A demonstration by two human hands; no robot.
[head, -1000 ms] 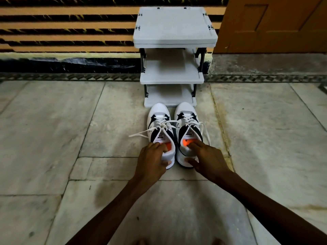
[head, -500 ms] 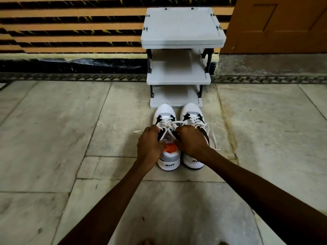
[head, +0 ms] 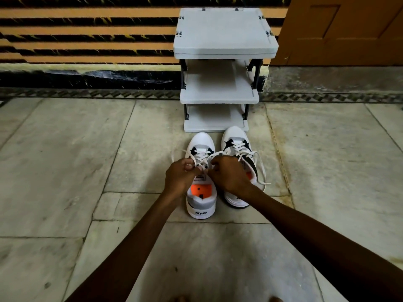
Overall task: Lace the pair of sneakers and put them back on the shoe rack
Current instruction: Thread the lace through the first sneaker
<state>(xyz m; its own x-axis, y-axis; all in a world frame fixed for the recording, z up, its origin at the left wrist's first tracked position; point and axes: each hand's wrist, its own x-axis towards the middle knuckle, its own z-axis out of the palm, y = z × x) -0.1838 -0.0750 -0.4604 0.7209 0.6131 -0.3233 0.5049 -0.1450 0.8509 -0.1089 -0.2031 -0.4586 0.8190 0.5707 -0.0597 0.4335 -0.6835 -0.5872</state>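
Observation:
Two white sneakers with black patches and orange insoles stand side by side on the stone floor, toes toward the shoe rack [head: 224, 33]. The left sneaker [head: 201, 207] sits slightly nearer to me than the right sneaker [head: 236, 138]. My left hand [head: 180, 178] and my right hand [head: 229, 175] are both over the left sneaker's tongue, each pinching a white lace end [head: 199, 156]. The right sneaker's laces [head: 260, 168] hang loose over its right side. My right hand hides part of the right sneaker's opening.
The grey three-tier shoe rack stands against a striped orange and black wall, its shelves bare. A brown wooden door [head: 346, 29] is at the back right. Grey stone floor slabs [head: 65, 171] spread on both sides of the shoes.
My hands left the sneakers' heel openings and came together over the left sneaker, taking hold of its laces. The left sneaker has shifted slightly toward me.

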